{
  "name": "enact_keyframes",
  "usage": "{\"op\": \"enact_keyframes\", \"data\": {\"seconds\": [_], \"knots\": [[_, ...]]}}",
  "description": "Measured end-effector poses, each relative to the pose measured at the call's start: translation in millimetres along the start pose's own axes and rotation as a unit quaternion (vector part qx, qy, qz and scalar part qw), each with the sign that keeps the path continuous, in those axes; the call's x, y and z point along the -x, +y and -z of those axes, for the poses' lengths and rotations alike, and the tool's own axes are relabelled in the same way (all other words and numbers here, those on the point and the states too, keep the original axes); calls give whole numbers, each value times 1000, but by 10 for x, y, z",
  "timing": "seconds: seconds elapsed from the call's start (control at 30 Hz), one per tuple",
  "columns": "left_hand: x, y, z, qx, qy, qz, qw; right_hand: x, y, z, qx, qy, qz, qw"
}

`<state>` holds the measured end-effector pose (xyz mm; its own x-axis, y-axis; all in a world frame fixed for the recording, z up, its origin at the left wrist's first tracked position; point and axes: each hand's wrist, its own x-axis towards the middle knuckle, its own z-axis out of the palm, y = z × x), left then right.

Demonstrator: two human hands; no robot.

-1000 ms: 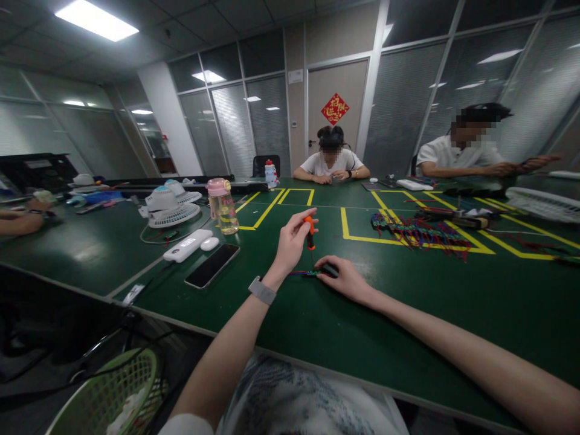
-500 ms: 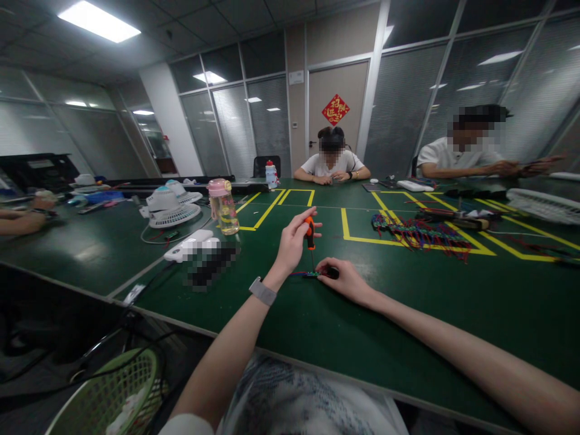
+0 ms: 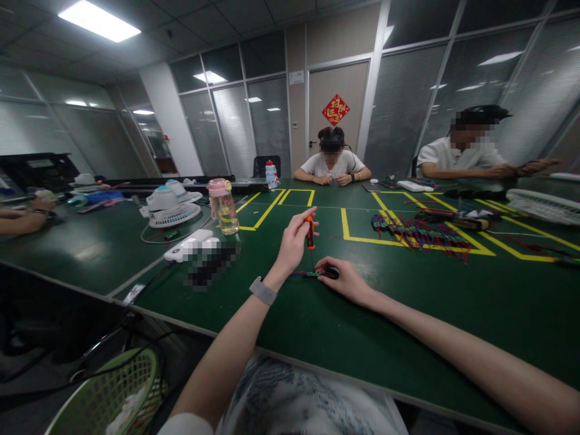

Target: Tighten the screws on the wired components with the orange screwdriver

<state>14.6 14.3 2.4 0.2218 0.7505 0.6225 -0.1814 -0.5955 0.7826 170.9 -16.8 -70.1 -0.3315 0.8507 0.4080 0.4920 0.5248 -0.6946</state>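
Note:
My left hand [image 3: 292, 244] pinches a small orange-handled screwdriver [image 3: 310, 233], held upright with its tip down on a little green circuit board [image 3: 310, 274] lying on the dark green table [image 3: 281, 314]. Thin coloured wires run left from the board. My right hand [image 3: 345, 279] rests on the table just right of the board, fingers closed over a small black part [image 3: 332, 273] at the board's end. A grey watch band sits on my left wrist.
A blurred phone [image 3: 212, 264], white power bank [image 3: 188, 246], pink-capped bottle [image 3: 222, 206] and white desk fans [image 3: 170, 207] lie at the left. A pile of coloured wires [image 3: 419, 233] lies inside yellow tape marks. Other people sit across the table. A green basket [image 3: 113, 396] stands below left.
The screwdriver and my left hand shifted only slightly, the fingers turning on the handle. My right hand stays pressed at the board.

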Motion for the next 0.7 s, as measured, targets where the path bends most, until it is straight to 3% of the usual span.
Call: {"op": "enact_keyframes", "data": {"seconds": [0.13, 0.37, 0.57, 0.7], "knots": [[4, -29, -3, 11, 6, 7, 1000, 2, 22, -4, 3, 3, 4, 1000], [18, 20, 23, -141, 69, -41, 987, 6, 88, -22, 24, 10, 7, 1000], [7, -4, 13, -10, 30, 2, 1000, 8, 47, -15, 17, 4, 14, 1000], [28, 6, 9, -91, 64, -33, 993, 5, 24, -4, 11, -3, 7, 1000]]}}
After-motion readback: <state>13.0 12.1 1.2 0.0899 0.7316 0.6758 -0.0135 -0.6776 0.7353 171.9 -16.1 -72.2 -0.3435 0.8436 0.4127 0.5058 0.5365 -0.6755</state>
